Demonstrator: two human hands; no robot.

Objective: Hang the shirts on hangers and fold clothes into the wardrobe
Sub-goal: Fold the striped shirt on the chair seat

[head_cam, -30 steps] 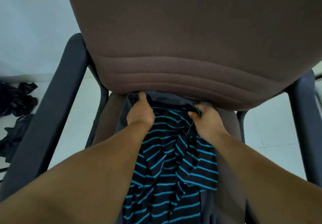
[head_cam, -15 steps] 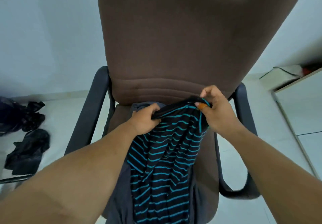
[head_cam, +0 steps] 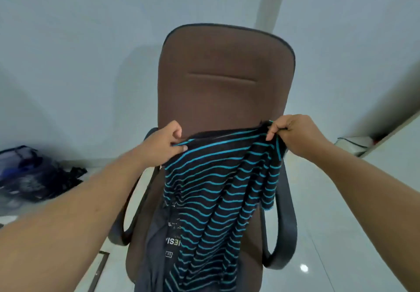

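Soft, even, cool light; a bright glare spot on the floor [head_cam: 304, 268] below the right hand [head_cam: 293, 134]; wide-angle bending and blur toward the edges.

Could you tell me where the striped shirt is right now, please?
In the head view, the striped shirt hangs centre frame before the brown chair, its top edge pinched by the left hand and right hand.

A shirt [head_cam: 218, 191] hangs before the chair [head_cam: 227, 82]; clothes [head_cam: 34, 178] lie left.
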